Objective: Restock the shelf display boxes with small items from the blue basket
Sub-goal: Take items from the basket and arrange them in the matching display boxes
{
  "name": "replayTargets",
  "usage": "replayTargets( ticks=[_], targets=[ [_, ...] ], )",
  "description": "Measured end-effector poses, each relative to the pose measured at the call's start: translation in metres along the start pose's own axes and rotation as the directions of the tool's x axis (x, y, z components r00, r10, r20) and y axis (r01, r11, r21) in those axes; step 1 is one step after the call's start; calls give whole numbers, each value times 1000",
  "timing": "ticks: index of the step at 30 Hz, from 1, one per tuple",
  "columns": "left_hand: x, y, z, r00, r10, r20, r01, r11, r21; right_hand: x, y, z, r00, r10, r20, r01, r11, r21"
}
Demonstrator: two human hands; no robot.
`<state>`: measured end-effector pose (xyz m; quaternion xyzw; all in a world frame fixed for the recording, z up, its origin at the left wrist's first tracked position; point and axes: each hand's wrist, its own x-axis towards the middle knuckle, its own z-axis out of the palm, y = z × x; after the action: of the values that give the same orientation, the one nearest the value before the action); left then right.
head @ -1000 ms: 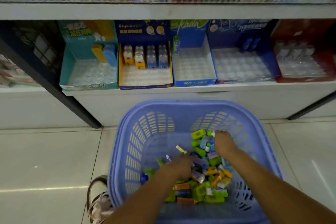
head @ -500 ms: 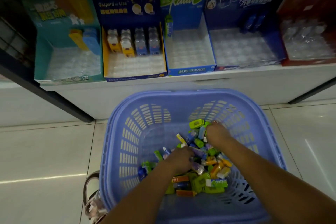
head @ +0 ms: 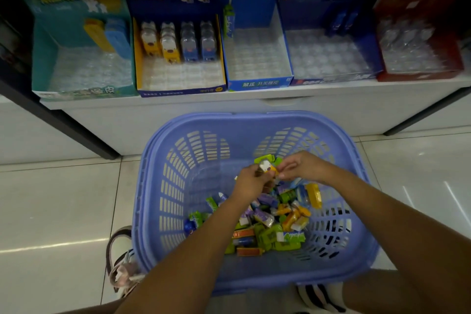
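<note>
You're in a shop, likely a stationery aisle: a white shelf [head: 178, 102] carries printed cardboard display boxes [head: 178, 33] with clear plastic slots holding small packaged items, above a glossy tiled floor [head: 51, 199].

The blue basket [head: 158, 186] is smooth, slotted plastic with a soft sheen. The small items [head: 275, 222] inside wear glossy printed wrappers. On the shelf [head: 178, 109], painted matt white, stand printed cardboard display boxes [head: 178, 89] lined with clear, shiny plastic trays [head: 257, 58]. The floor [head: 51, 211] is polished, reflective tile.
</note>
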<state>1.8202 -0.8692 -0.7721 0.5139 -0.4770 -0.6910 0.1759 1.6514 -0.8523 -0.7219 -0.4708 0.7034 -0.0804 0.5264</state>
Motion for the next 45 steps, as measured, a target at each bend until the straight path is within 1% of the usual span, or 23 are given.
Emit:
replayTargets(
  ticks=[1, 2, 4, 5, 7, 10, 12, 13, 14, 16, 17, 18, 19, 20, 22, 25, 29, 32, 34, 37, 40, 42, 45],
  targets=[
    [0, 1, -1, 999, -40, -14, 39, 999, -27, -1, 1, -2, 999, 28, 21, -23, 973, -231],
    [0, 2, -4, 996, -87, -26, 86, 996, -33, -3, 4, 0, 995, 80, 52, -44, 868, -494],
    [-2, 5, -10, 987, -159, -6, 159, 986, -42, -8, 10, 7, 982, 176, 66, -36, 525, -850],
    [-5, 9, -13, 982, -186, 25, 187, 981, -45, -11, 13, 12, 979, 193, 64, -16, 389, -921],
    [-11, 16, -18, 973, -223, 57, 225, 974, -20, -15, 21, 20, 982, 183, 57, 14, 229, -973],
    [-16, 29, -26, 970, -232, 75, 233, 972, -1, -20, 27, 25, 993, 113, 47, 30, 150, -988],
    [-20, 39, -32, 968, -228, 104, 227, 974, 20, -23, 26, 25, 995, 93, 43, 25, 185, -982],
    [-23, 44, -36, 968, -217, 124, 215, 976, 33, -26, 21, 23, 994, 100, 33, 6, 266, -964],
    [-25, 49, -40, 969, -201, 141, 198, 980, 32, -28, 15, 19, 993, 112, 21, -28, 423, -905],
    [-31, 60, -48, 976, -152, 157, 158, 987, -28, -35, 0, 8, 992, 125, 6, -99, 815, -571],
    [-35, 66, -52, 981, -116, 157, 130, 989, -77, -37, -8, 3, 993, 113, 19, -102, 949, -299],
    [-39, 73, -56, 985, -79, 154, 100, 987, -128, -39, -17, -2, 995, 88, 40, -88, 996, 17],
    [-43, 80, -61, 988, -40, 149, 66, 982, -175, -42, -27, -5, 996, 53, 70, -74, 933, 351],
    [-47, 88, -66, 990, 1, 138, 30, 974, -225, -45, -36, -8, 995, 2, 100, -63, 791, 609],
    [-57, 102, -77, 993, 80, 81, -51, 948, -313, -46, -56, -14, 985, -130, 113, -18, 577, 816],
    [-72, 124, -99, 982, 184, -48, -187, 888, -420, -45, -92, -19, 947, -316, 56, 120, 510, 852],
    [-95, 158, -135, 932, 313, -181, -361, 779, -513, -44, -150, -23, 901, -424, -93, 307, 471, 827],
    [-110, 172, -164, 887, 363, -286, -462, 690, -557, -42, -189, -23, 867, -475, -150, 420, 535, 734],
    [-116, 175, -184, 853, 378, -360, -521, 650, -553, -39, -213, -19, 854, -502, -137, 479, 654, 586],
    [-118, 176, -210, 799, 364, -478, -590, 626, -510, -35, -250, -4, 827, -506, -246, 550, 819, 163],
    [-115, 172, -231, 713, 323, -622, -656, 619, -431, -28, -292, 14, 711, -610, -350, 601, 785, -149],
    [-112, 167, -242, 665, 308, -680, -671, 647, -363, -21, -321, 25, 685, -649, -331, 645, 751, -137],
    [-105, 162, -257, 648, 295, -702, -619, 742, -259, -7, -360, 38, 755, -605, -253, 650, 743, 162]
  ],
)
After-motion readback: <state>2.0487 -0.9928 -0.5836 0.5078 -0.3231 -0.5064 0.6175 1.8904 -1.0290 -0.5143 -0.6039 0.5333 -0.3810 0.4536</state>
